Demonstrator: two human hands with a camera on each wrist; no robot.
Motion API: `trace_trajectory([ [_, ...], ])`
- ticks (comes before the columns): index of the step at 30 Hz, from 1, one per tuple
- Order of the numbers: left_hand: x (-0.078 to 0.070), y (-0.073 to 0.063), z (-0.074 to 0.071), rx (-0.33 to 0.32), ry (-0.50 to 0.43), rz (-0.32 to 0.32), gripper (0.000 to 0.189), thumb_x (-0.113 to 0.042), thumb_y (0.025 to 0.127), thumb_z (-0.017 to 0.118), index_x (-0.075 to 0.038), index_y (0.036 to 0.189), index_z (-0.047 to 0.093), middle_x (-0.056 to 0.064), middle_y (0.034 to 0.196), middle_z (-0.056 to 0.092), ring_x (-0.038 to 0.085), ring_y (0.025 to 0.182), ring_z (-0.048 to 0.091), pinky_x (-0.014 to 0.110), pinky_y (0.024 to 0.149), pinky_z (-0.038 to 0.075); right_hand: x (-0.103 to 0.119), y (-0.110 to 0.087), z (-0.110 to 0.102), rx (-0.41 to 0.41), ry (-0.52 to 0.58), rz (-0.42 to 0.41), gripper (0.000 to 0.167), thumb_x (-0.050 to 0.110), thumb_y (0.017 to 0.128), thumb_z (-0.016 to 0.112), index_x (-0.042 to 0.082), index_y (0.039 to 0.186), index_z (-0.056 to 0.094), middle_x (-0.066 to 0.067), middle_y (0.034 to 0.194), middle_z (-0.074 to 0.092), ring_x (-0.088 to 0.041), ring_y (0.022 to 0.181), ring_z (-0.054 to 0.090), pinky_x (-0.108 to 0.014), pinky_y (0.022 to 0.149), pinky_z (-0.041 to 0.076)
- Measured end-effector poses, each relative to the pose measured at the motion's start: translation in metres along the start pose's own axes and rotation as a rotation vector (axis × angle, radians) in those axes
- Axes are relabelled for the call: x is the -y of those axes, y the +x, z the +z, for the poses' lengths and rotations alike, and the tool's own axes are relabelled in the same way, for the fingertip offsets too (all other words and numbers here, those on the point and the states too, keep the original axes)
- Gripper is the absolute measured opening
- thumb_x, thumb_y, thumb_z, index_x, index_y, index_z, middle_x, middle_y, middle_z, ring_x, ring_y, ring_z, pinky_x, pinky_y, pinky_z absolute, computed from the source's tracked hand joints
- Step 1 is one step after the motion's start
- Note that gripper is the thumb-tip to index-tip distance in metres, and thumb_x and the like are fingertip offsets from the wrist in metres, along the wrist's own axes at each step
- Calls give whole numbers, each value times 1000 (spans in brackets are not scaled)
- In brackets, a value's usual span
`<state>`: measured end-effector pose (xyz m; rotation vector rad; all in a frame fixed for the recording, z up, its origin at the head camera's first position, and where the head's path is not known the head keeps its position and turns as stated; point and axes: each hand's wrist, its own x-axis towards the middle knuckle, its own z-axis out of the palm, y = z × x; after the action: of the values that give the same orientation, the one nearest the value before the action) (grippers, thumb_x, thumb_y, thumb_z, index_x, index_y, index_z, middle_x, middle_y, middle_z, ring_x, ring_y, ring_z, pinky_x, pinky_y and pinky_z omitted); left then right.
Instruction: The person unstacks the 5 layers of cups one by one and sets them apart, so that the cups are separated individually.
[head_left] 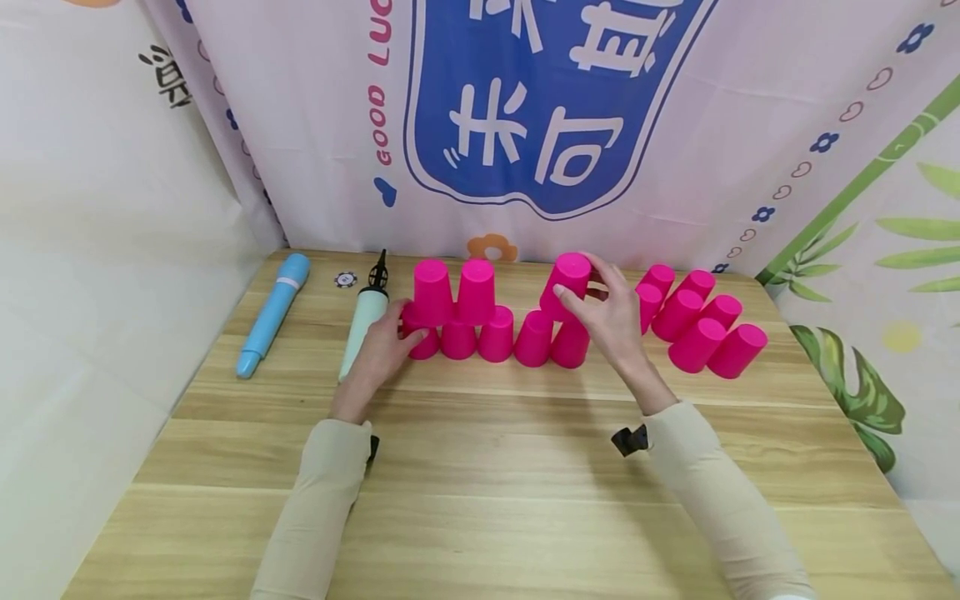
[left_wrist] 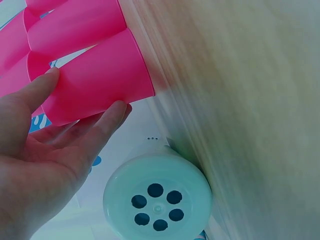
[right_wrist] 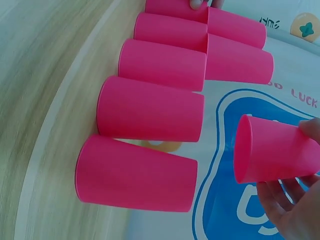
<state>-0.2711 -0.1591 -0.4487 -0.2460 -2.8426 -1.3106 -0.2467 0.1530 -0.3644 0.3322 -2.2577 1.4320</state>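
Observation:
A row of upside-down pink cups stands on the table, with two more pink cups (head_left: 476,293) on its left part as a second level. My left hand (head_left: 381,348) holds the leftmost bottom cup (left_wrist: 102,77), thumb on one side and fingers on the other. My right hand (head_left: 618,321) grips another upside-down pink cup (right_wrist: 277,150) by its sides, near the closed end. In the right wrist view that cup hangs above the right part of the row, apart from the bottom cups (right_wrist: 140,175).
More upside-down pink cups (head_left: 696,344) stand in a group at the right. A mint-green pump (head_left: 365,321) with a black nozzle lies beside my left hand. Farther left are a blue tube-shaped object (head_left: 273,317) and a small round chip (head_left: 346,279). A printed cloth (head_left: 315,125) hangs behind the table.

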Motion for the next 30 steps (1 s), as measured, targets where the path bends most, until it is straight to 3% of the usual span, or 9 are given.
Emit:
trace_trajectory([
  [12, -1, 0, -1, -6, 11, 9, 59, -16, 96, 59, 3, 144, 30, 23, 133, 51, 35, 115, 54, 45, 97, 48, 1, -2, -13, -93, -33, -10, 50, 8, 81, 75, 0, 128, 58, -18, 112, 59, -29, 102, 58, -42, 88, 53],
  [17, -2, 0, -1, -2, 9, 10, 59, -16, 96, 59, 3, 145, 30, 23, 133, 51, 35, 115, 54, 45, 97, 48, -4, -4, -19, -111, -38, 14, 51, 9, 81, 75, 0, 128, 58, -17, 112, 59, -29, 102, 59, -29, 84, 53],
  [19, -1, 1, 0, -2, 8, 10, 59, -16, 96, 59, 3, 145, 30, 23, 133, 51, 35, 115, 54, 45, 97, 48, -11, -5, -22, -117, -53, 20, 51, 10, 81, 75, 2, 129, 58, -16, 113, 58, -29, 102, 59, -20, 79, 51],
  [22, -1, 1, 0, -3, 8, 9, 60, -16, 96, 59, 3, 145, 30, 23, 133, 51, 35, 115, 55, 45, 97, 48, -27, -4, -27, -126, -77, 27, 52, 12, 82, 76, 7, 130, 58, -14, 113, 58, -24, 101, 59, -18, 76, 50],
  [30, -1, 1, 0, -2, 15, 8, 60, -16, 96, 59, 2, 145, 30, 23, 133, 51, 34, 115, 54, 45, 97, 48, -56, -5, -38, -161, -93, 51, 55, 24, 81, 78, 19, 131, 59, -5, 116, 58, -17, 106, 56, -29, 86, 53],
])
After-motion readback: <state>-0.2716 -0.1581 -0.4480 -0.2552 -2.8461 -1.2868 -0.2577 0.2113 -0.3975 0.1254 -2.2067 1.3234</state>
